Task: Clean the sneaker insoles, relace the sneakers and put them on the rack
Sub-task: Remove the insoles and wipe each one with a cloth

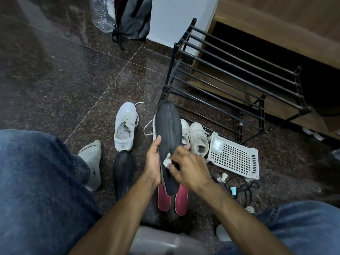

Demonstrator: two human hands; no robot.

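Above the dark speckled stone floor (55, 74), between our knees, we hold a black insole (168, 137) up on a slant, toe end away from us. Our left hand (153, 161) wraps its edge near the heel half, thumb on the face, while our right hand (189, 162) pinches a small crumpled white wipe (167, 162) against the surface. We judge the insole light and floppy, a thin foam sheet with a faintly ribbed, matte face, so it wants support along its length or it will bend under rubbing. The wipe looks soft and limp. A second black insole (122, 173) lies on the floor, and two insoles with red undersides (181, 199) sit just below the held one. A white mesh sneaker (125, 126) stands with loose laces; another white sneaker (198, 138) rests beside a perforated white plastic basket (235, 159). The black metal-bar shoe rack (230, 74) stands beyond, carrying nothing that we can see.
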